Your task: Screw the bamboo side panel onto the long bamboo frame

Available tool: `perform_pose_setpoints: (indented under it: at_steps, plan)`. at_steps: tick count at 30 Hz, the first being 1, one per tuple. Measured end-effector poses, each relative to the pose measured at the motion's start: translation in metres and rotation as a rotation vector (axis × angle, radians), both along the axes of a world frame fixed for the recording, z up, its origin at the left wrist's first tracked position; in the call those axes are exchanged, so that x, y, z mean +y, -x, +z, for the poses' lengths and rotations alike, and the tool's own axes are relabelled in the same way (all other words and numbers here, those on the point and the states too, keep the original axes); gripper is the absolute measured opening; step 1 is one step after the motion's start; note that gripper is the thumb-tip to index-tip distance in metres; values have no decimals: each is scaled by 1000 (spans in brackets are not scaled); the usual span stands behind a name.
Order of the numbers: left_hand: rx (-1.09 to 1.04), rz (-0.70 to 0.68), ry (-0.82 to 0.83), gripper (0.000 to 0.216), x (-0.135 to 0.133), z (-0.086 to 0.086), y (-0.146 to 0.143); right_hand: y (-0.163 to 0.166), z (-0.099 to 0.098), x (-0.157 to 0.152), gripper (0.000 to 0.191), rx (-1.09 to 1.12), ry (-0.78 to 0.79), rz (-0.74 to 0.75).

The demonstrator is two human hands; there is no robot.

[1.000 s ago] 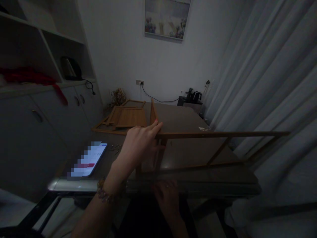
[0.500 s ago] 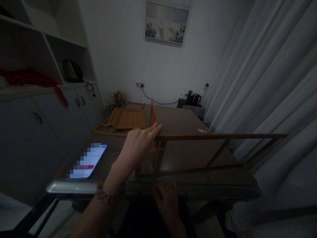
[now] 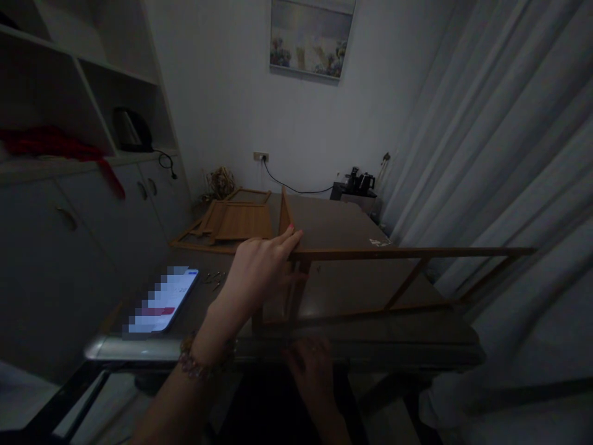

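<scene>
My left hand (image 3: 259,266), with a beaded bracelet at the wrist, is closed over the upper rail of a wooden frame (image 3: 407,253). Its fingertips touch the foot of an upright wooden panel (image 3: 285,210). The frame stands on its long edge along the near side of the table, with crossbars joining its two rails. Low in front of the table edge is my right hand (image 3: 312,371), its fingers curled in deep shadow. Whatever it may hold is too dark to make out. Several small screws (image 3: 214,279) lie left of my left forearm.
A lit phone (image 3: 173,300) lies on the table (image 3: 333,216) at the left. Behind it are flat wooden panels (image 3: 243,221). A tea set (image 3: 361,182) stands at the back right, a kettle (image 3: 132,130) on the left shelf. Curtains (image 3: 509,154) hang along the right.
The camera view has shifted slightly. My left hand keeps its hold on the frame, and my right hand stays low by the table edge with barely any movement.
</scene>
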State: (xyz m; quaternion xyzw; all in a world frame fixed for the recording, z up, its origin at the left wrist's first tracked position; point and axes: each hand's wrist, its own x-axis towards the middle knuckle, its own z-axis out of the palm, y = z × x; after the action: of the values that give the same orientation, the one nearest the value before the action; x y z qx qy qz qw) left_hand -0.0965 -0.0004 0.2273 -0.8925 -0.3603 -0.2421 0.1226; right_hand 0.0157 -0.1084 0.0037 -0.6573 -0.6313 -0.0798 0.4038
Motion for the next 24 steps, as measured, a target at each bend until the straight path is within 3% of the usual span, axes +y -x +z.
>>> perform_pose_setpoints:
  at_steps: [24]
  plan:
    - [6, 9, -35, 67, -1, 1, -1, -1, -2, -1, 27, -11, 24, -5]
